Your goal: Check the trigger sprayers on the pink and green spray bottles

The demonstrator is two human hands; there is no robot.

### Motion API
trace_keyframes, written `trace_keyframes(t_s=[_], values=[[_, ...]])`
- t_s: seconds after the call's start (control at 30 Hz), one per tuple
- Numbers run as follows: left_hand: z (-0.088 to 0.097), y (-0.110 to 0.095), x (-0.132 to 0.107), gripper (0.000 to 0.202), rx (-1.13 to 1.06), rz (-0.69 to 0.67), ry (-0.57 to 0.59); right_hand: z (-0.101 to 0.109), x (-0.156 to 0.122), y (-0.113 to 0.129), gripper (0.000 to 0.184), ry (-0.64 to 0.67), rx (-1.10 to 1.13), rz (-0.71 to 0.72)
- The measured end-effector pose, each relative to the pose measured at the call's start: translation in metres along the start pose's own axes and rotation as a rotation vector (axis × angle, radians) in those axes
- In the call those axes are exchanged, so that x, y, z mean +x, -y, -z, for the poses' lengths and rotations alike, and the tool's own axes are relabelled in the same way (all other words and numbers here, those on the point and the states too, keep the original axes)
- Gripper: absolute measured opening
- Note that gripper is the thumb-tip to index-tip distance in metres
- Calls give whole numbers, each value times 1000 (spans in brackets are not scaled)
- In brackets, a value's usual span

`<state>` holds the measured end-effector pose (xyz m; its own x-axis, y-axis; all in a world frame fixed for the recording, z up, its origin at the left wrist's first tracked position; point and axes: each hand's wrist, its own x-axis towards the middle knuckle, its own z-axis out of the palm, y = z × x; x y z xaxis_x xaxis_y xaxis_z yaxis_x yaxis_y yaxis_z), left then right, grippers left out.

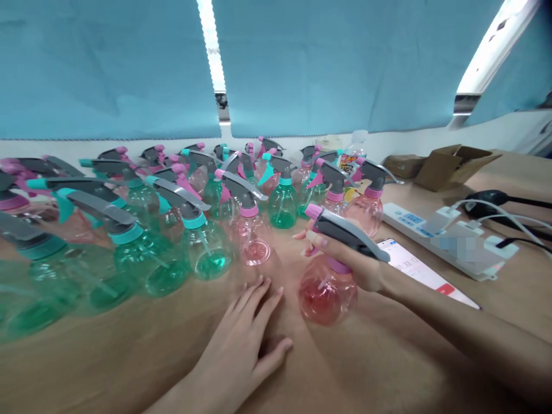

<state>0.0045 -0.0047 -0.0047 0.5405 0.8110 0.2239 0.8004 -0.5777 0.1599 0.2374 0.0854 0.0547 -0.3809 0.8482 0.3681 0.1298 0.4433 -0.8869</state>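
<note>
My right hand [360, 261] is wrapped round the neck of a pink spray bottle [325, 299], which has a grey and pink trigger head and a clear round body. Its fingers reach the trigger, partly hidden behind the head. My left hand [248, 328] lies flat on the brown table [172, 362], fingers spread, holding nothing. Just beyond its fingertips stands another pink spray bottle [254, 244]. To its left are green spray bottles, the nearest one [207, 253] having a turquoise collar.
Several more green and pink spray bottles crowd the left and back. A phone [425, 273] lies right of my right hand, beside a white power strip [452, 241] with cables. An open cardboard box [448, 167] sits at the back right. Blue cloth [345, 63] hangs behind.
</note>
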Motion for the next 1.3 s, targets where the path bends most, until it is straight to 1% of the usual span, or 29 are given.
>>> trace_keyframes(t_s=[0.13, 0.23, 0.47, 0.67, 0.77, 0.9, 1.07, 1.3], values=[[-1, 1, 0, 56, 7, -13, -18, -1, -1, 2, 21, 33, 7, 0], [-2, 1, 0, 55, 13, -14, -17, -4, -1, 4, 17, 65, 27, 16], [-3, 0, 2, 54, 7, 0, -9, -6, -3, 0, 21, 48, 32, -47], [-2, -1, 1, 53, 6, 10, 0, -8, -2, 3, 22, 14, 59, -57], [-2, -1, 1, 53, -5, 14, -2, -9, -1, 5, 23, 35, 55, -52], [-1, -1, 1, 53, -16, 27, 7, -7, -2, 4, 24, 79, 48, -9], [-1, -1, 1, 53, -8, 16, 13, -5, -4, 0, 20, 45, 2, 6], [-1, -1, 1, 53, 12, 22, 15, -4, -3, 0, 24, 62, -7, 2]])
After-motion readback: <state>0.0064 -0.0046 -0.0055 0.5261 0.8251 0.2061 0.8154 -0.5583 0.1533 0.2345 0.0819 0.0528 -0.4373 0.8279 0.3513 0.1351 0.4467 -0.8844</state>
